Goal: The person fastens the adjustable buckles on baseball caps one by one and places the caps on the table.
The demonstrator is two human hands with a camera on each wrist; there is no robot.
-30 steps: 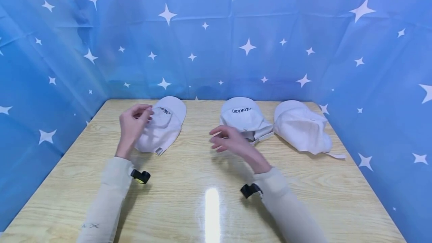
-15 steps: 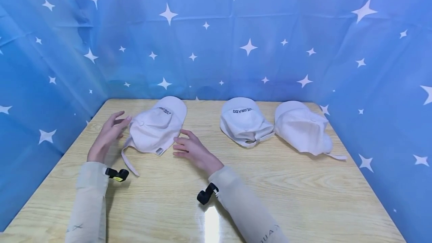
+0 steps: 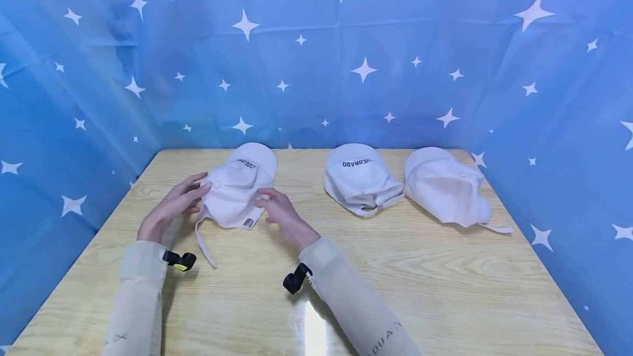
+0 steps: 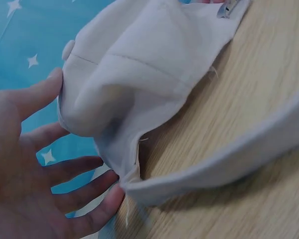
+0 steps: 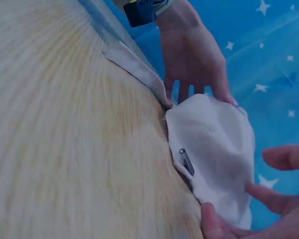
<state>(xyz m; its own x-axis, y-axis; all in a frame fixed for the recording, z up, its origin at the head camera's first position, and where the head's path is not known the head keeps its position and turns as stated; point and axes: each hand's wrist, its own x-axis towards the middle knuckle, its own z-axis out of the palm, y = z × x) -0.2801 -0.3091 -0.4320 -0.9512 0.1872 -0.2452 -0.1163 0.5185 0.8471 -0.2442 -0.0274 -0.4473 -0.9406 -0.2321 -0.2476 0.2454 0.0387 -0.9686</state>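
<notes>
A white baseball cap (image 3: 232, 194) with dark lettering lies at the left of the table, brim toward the back, its loose strap (image 3: 205, 246) trailing forward. My left hand (image 3: 173, 207) is at its left side; in the left wrist view the spread fingers (image 4: 79, 169) touch the crown and the strap's base. On the opposite side, my right hand (image 3: 284, 213) has fingertips against the cap's right edge. The right wrist view shows those fingers (image 5: 274, 196) extended along the crown, close to the metal buckle (image 5: 187, 162). Neither hand is curled round the cap.
A second white cap (image 3: 361, 183) reading "OLORADO" lies right of centre at the back. Beside it sits a third white cap (image 3: 445, 191), strap pointing right. A blue star-patterned curtain (image 3: 316, 70) encloses the wooden table (image 3: 445, 284) at the back and sides.
Both hands withdrew from their earlier places, the left off the cap's top and the right from near the middle cap, and came in on either side of the left cap, touching it now.
</notes>
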